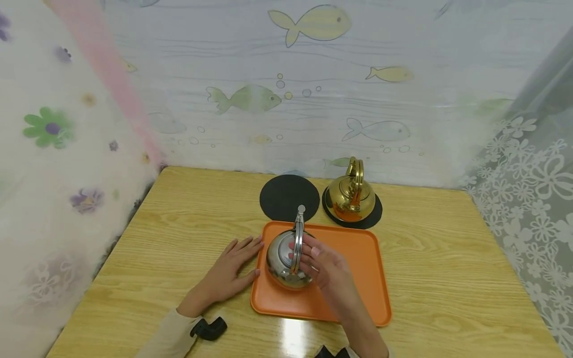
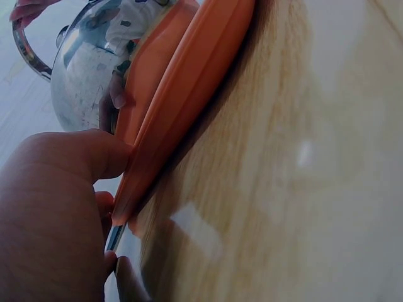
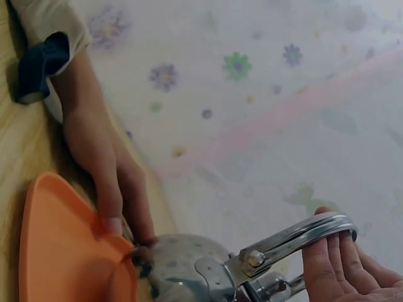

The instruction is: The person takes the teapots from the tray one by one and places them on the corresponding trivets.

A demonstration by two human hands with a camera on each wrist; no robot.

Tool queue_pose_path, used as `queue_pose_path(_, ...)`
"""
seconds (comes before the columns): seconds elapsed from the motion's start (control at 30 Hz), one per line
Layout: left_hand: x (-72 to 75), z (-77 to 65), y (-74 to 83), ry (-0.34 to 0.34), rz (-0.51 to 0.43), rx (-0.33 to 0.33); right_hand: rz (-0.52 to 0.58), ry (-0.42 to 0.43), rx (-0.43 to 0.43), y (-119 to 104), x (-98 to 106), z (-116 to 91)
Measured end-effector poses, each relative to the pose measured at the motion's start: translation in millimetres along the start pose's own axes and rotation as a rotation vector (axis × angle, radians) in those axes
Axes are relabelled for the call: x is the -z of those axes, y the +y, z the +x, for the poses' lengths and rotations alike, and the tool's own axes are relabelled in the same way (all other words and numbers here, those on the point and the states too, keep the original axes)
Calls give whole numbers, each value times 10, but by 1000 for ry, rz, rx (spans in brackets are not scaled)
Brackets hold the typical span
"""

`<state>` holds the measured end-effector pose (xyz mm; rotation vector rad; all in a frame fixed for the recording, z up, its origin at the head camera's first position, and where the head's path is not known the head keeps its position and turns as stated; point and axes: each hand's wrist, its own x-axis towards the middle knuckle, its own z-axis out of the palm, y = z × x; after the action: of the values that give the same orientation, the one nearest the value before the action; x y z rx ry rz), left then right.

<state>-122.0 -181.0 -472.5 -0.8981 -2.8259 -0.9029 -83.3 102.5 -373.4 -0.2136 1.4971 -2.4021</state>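
A shiny silver kettle [image 1: 278,261] sits toward the left side of an orange tray [image 1: 353,268]. My right hand [image 1: 335,273] is at the kettle's raised handle [image 1: 298,246], its fingers passing through the loop and hooked round it. The right wrist view shows these fingers [image 3: 343,264] under the metal arch, with one fingertip showing above it. My left hand [image 1: 228,276] rests on the table with spread, straight fingers touching the tray's left edge. Seen in the left wrist view, the left thumb [image 2: 104,154] lies against the tray rim [image 2: 182,82].
Behind the tray lies a bare round black mat [image 1: 288,198]. To its right, a gold kettle [image 1: 343,201] stands on a second black mat [image 1: 378,208]. The wooden table [image 1: 447,258] meets a fish-patterned curtain [image 1: 250,144] at the back.
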Motion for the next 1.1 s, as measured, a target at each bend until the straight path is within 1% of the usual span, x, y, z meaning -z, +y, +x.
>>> queue_pose_path(0.07, -3, 3, 3, 1, -1, -1, 12, 6, -9, 15, 2, 8)
queue_pose_path(0.2, -7, -4, 3, -1, -1, 2, -7, 58, -30, 52, -12, 22)
queue_pose_path(0.3, -5, -8, -3, -3, -2, 4, -19, 81, -24, 81, -20, 34)
queue_pose_path(0.47, -3, -5, -19, -2, -4, -3, -3, 112, -23, 115, -26, 58)
queue_pose_path(0.57, -8, -3, -26, -3, 0, -4, -4, 152, -29, 126, -24, 75)
queue_pose_path(0.73, -16, 4, -27, -4, 3, -4, -22, 210, -15, 141, -12, 105)
queue_pose_path(0.83, -18, 8, -28, -2, 0, -2, -34, 222, -4, 146, -8, 112)
queue_pose_path(1.1, -20, -2, -31, 4, -1, -8, -69, 212, 17, 131, -4, 113)
